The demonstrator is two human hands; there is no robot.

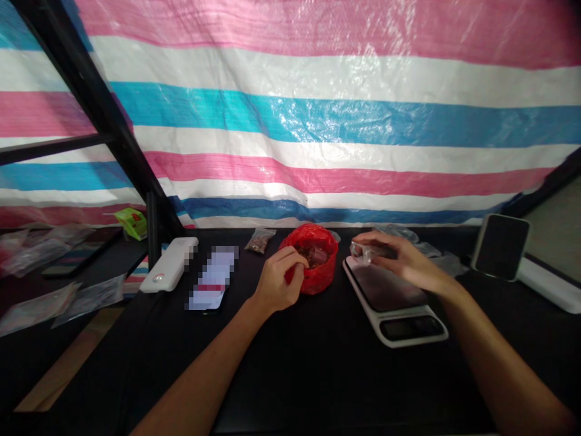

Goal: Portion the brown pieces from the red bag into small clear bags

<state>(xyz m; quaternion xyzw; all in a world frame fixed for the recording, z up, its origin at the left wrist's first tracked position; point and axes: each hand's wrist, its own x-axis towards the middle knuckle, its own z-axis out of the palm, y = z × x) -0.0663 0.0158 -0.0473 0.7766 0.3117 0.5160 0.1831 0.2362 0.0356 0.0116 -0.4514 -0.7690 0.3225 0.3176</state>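
A red plastic bag (321,280) stands open on the black table with small brown pieces (313,253) inside. My left hand (281,278) is closed on the bag's near-left rim, thumb and fingers pinched together. To the right, my right hand (399,257) grips a small clear plastic bag (363,251) above the far end of a white kitchen scale (379,324). The scale has a dark, shiny top and a dark display at its near end. What the clear bag contains, if anything, I cannot make out.
A small filled clear bag (260,240) lies behind my left hand. Further left are a lit phone (213,278) and a white power bank (169,264). Clear bags (447,263) and a propped dark-screened device (502,248) are at right. A striped sheet (318,133) hangs behind.
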